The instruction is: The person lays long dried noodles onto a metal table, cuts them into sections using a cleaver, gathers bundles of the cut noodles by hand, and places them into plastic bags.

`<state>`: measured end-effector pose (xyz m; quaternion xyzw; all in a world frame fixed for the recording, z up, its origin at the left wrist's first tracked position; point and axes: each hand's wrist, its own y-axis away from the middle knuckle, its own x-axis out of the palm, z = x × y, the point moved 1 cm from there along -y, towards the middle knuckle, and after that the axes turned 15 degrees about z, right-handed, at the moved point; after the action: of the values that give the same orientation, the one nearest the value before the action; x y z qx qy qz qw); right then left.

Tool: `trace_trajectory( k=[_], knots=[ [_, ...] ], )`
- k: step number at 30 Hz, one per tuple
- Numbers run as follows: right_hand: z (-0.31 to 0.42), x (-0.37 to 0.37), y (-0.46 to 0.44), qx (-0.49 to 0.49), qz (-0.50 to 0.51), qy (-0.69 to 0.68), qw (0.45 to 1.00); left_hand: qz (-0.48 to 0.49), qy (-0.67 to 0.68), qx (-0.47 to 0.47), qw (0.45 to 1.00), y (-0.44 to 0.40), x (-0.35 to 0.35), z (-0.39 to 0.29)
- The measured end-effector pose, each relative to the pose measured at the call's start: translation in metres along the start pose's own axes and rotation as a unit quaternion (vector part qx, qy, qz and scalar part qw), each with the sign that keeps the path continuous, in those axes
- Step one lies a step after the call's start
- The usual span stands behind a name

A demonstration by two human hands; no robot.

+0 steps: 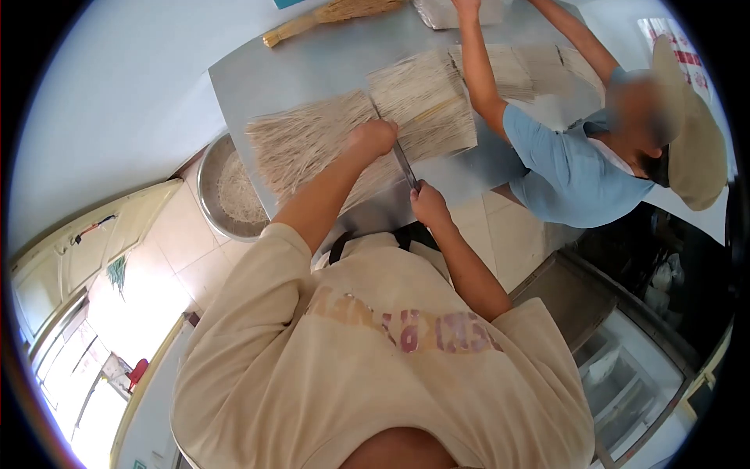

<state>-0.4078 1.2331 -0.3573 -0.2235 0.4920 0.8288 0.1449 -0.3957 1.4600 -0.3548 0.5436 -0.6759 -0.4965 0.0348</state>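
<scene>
A long knife (405,164) lies slantwise across dried noodles on the metal table. Its handle end is in my right hand (430,205), fingers wrapped round it near the table's front edge. My left hand (373,139) is closed over the blade farther up, and part of the blade shows on either side of it; its fingertips are hidden. Left of the blade, a loose sheet of pale noodles (301,141) fans out under my left forearm. To the right, a neater block of noodles (433,102) lies flat, its strands roughly parallel.
A co-worker in a blue shirt (570,172) reaches over the table (234,70) at right, one hand at a clear plastic package (437,14). More noodle bundles (508,74) lie there. A straw brush (336,12) rests at the back. A metal basin (209,187) with noodle scraps stands left.
</scene>
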Motion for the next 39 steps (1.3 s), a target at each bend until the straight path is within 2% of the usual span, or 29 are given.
trace_trajectory(
  k=[6,11,15,19,20,22,24,25,26,28,30,33,35,39],
  knots=[
    [-0.006,0.018,-0.015,-0.004,-0.027,0.017,0.999,-0.014,-0.108,0.088,0.990,-0.026,0.019,0.022],
    [-0.008,0.034,-0.024,-0.023,-0.066,-0.020,0.997,-0.036,-0.141,0.091,0.985,-0.025,0.026,0.026],
    [-0.004,0.043,-0.021,0.004,-0.067,-0.029,0.997,-0.045,-0.162,0.104,0.980,-0.030,0.037,0.036],
    [-0.007,0.035,-0.007,-0.014,-0.066,-0.034,0.997,-0.107,-0.162,0.112,0.975,-0.032,0.038,0.037],
    [-0.006,0.030,0.001,-0.017,-0.066,-0.033,0.997,-0.070,-0.026,0.103,0.992,-0.044,0.037,0.052],
    [-0.001,0.009,0.028,-0.052,-0.085,-0.084,0.991,-0.036,0.111,0.090,0.989,-0.037,0.020,0.057],
    [-0.014,0.000,0.055,-0.066,-0.097,-0.108,0.987,-0.079,0.173,0.023,0.982,0.006,-0.020,0.038],
    [-0.025,-0.006,0.068,-0.079,-0.113,-0.129,0.982,-0.131,0.127,0.028,0.983,-0.001,-0.017,0.036],
    [-0.036,-0.010,0.081,-0.078,-0.111,-0.125,0.983,-0.131,0.131,0.028,0.982,-0.007,-0.011,0.031],
    [-0.058,-0.020,0.103,-0.026,-0.076,-0.127,0.989,-0.169,-0.006,0.071,0.983,-0.021,-0.004,0.010],
    [-0.087,-0.020,0.113,0.010,-0.044,-0.109,0.993,-0.178,-0.024,0.108,0.978,-0.042,0.008,-0.010],
    [-0.123,-0.012,0.113,0.059,0.002,-0.157,0.986,-0.139,-0.156,0.141,0.968,-0.073,0.026,-0.024],
    [-0.129,-0.016,0.111,0.098,0.043,-0.192,0.976,-0.149,-0.159,0.116,0.969,-0.085,0.031,-0.028],
    [-0.135,-0.023,0.098,0.075,0.045,-0.209,0.974,-0.146,-0.150,0.059,0.976,-0.088,0.031,-0.030]
  ],
)
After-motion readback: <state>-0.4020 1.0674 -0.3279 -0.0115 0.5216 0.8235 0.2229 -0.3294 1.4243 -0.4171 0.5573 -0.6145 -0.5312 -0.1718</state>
